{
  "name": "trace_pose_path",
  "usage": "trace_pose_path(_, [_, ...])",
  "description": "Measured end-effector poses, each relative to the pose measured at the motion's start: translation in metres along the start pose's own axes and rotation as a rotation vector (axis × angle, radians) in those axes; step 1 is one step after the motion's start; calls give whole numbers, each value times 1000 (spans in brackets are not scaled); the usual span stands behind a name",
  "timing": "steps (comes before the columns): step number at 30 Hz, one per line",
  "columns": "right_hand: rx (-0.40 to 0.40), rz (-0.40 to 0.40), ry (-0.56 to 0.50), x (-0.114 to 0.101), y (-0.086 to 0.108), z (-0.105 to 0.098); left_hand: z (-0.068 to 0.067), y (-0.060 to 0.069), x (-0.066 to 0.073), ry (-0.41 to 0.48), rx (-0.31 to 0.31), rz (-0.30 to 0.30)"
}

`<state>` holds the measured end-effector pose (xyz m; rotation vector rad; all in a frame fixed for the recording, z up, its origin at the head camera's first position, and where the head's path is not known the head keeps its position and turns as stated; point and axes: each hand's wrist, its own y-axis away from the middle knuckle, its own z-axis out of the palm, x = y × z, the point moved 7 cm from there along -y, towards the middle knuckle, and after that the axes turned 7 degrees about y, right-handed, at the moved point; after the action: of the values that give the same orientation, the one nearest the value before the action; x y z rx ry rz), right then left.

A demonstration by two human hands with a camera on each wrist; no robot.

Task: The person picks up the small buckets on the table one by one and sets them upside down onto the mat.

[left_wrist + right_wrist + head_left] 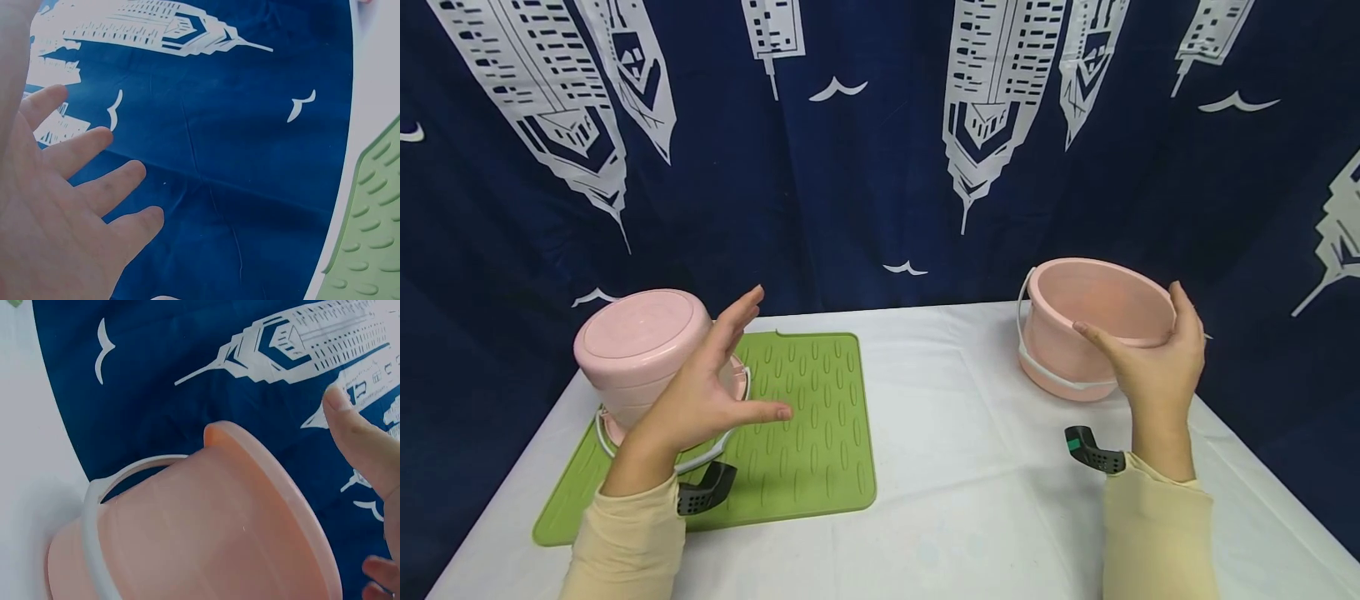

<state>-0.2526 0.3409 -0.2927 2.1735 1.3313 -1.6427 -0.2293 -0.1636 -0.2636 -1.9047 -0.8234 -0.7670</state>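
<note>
In the head view, an upside-down pink bucket point(638, 327) with a white handle sits on a green mat point(820, 417). My left hand point(703, 392) is in front of its right side, thumb and fingers spread, holding nothing; the left wrist view shows the same hand point(75, 187) with fingers apart. A second pink bucket point(1060, 346) stands mouth up on the white cloth at the right. Over its near right rim is my right hand point(1161, 367), thumb and fingers wide apart. In the right wrist view, the thumb of this hand point(369, 462) is clear of the bucket point(187, 531).
A white cloth point(955, 450) covers the table. Behind it hangs a dark blue curtain point(865, 192) with white building and bird shapes. The right bucket's white handle point(1060, 375) hangs down along its near side.
</note>
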Motion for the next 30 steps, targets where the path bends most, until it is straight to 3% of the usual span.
trace_pose_path(3, [6,53,-15,8,-2,-1,0,0,0,2,-1,-2])
trace_pose_path(11, [-70,207,-75,33,-2,9,3,1,-3,4,-22,-30])
trace_pose_path(19, [-133,316,-269,42,-2,19,4,0,-5,11,-32,-42])
trace_pose_path(27, [-127,314,-213,46,-2,22,6,-2,-6,-12,-33,-31])
trace_pose_path(30, [-134,310,-142,49,-3,22,6,-2,-7,-17,-35,-33])
